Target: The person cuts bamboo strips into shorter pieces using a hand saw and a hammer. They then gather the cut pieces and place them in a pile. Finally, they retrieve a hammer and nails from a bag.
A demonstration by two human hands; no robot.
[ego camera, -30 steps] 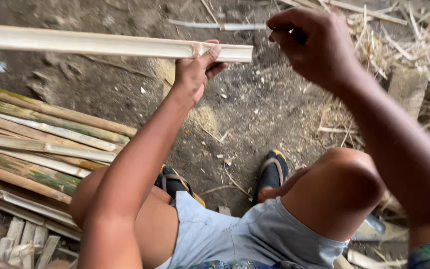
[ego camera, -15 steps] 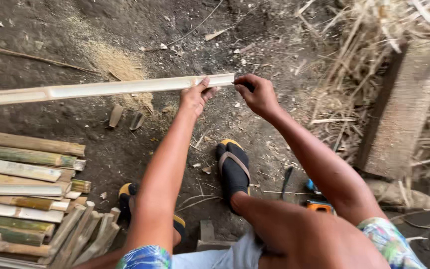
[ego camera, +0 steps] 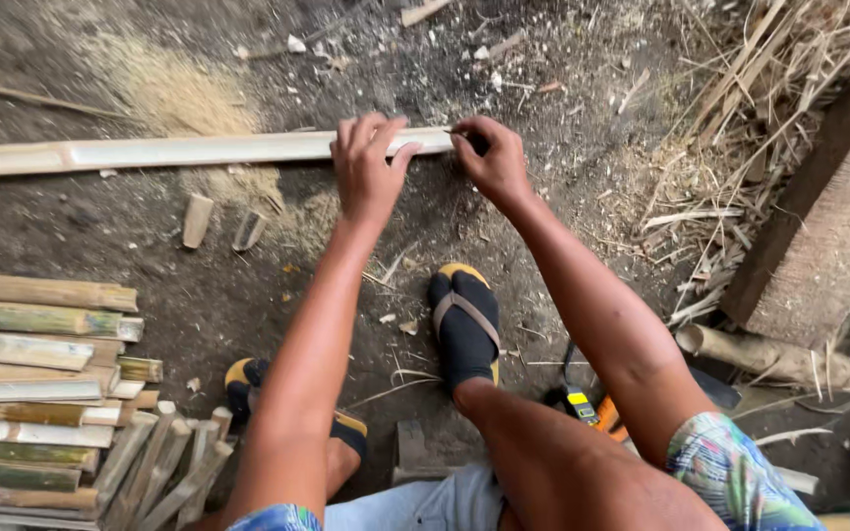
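Note:
A long pale split bamboo slat lies across the dirt ground, running from the far left to the middle. My left hand presses down on it near its right end, fingers curled over the far edge. My right hand is at the slat's right tip, fingers pinched on a thin dark stick like a pencil whose point touches the slat's end. My feet in black and yellow sandals rest on the ground below the hands.
Stacked bamboo slats fill the lower left. Two short bamboo offcuts and sawdust lie near the slat. A thick wooden plank, dry straw and a log are at right. An orange tool lies by my right leg.
The slat has come down from mid-air to the ground. My right hand has closed in on the slat's right tip, close to my left hand.

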